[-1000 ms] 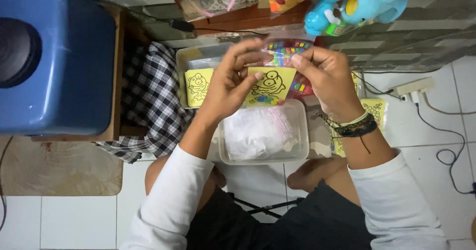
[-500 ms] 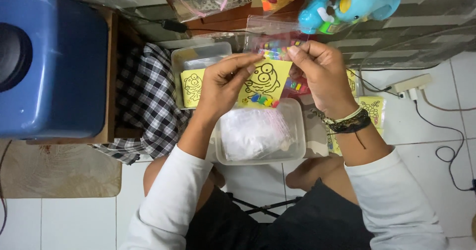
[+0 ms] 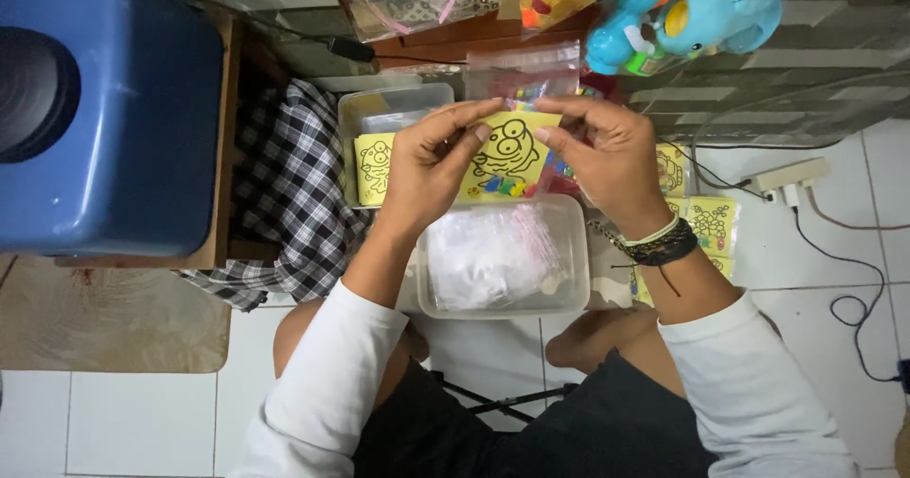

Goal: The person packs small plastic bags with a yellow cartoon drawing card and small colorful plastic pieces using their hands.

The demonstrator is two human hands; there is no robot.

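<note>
1. I see my left hand (image 3: 431, 170) and right hand (image 3: 607, 156) pinching a yellow cartoon card (image 3: 507, 161) between closed fingers.
2. Below them sits a clear tub of plastic bags (image 3: 498, 255).
3. My hands hide the card's edges.

Yellow card (image 3: 507, 161) with black cartoon drawing, in clear bag (image 3: 523, 69). Just below card: clear tub (image 3: 502, 255) of empty bags. Similar yellow cards left (image 3: 374, 167) and right (image 3: 709, 224) of it.

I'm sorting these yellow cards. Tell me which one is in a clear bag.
The card held in both hands; the others lie bare in the tub and on the floor.
</note>
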